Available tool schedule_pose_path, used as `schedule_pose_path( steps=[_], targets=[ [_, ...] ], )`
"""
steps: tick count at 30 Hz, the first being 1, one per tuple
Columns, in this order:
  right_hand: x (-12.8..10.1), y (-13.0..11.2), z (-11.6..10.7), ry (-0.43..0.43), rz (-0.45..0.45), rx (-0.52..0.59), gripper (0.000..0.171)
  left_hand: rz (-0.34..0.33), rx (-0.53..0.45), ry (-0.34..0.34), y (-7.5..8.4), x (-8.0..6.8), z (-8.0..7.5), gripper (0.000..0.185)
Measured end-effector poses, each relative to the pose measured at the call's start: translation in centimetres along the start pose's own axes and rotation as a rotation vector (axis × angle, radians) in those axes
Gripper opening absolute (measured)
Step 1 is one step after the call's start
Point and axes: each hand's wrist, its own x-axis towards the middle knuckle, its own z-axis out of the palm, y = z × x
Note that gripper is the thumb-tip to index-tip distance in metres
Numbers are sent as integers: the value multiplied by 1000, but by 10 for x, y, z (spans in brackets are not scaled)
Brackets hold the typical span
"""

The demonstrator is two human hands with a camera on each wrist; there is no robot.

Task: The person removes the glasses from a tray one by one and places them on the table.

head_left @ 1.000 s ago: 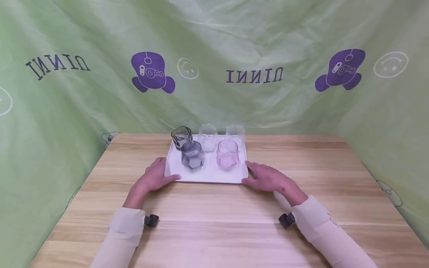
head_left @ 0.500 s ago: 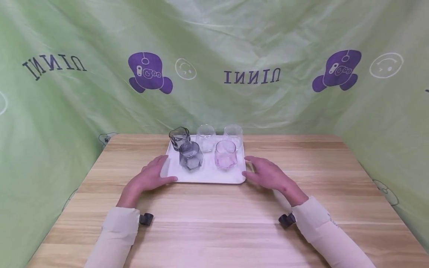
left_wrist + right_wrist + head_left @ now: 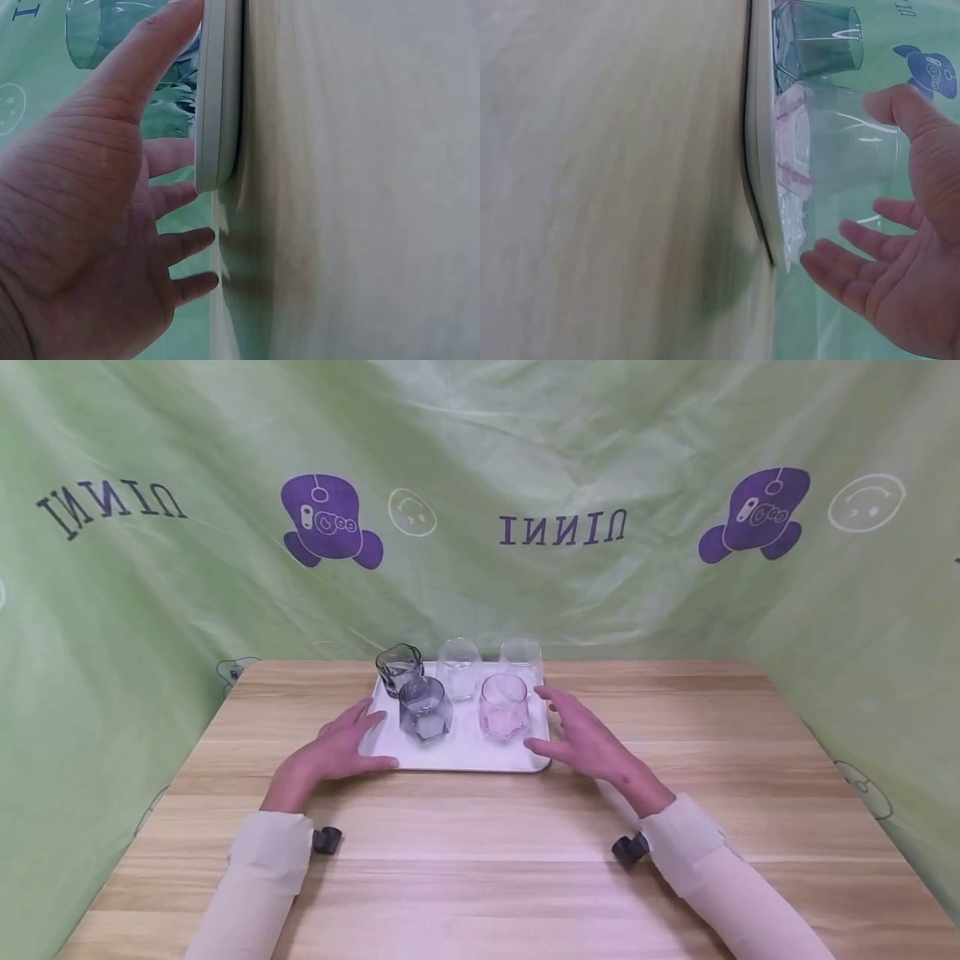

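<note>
A tray (image 3: 465, 755) with five glasses (image 3: 425, 714) sits far-middle on the table (image 3: 480, 877). Left hand (image 3: 337, 755), fingers spread, at its near left corner; right hand (image 3: 588, 743), fingers spread, beside the pink glass (image 3: 504, 717), which a careless sideways sweep could topple.

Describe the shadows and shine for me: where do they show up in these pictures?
Head view: pale pinkish sheen on the table; left wrist view: soft dark shadow near the left hand; right wrist view: blurry shadow beside the tray, white glints on the pink-tinted glass.
</note>
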Motion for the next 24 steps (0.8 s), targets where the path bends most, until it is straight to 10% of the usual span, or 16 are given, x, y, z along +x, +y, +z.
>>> schedule_pose_path(
  steps=[24],
  targets=[
    [26, -12, 22, 14, 62, 172, 98, -23, -45, -83, -5, -2, -1, 105]
  ],
)
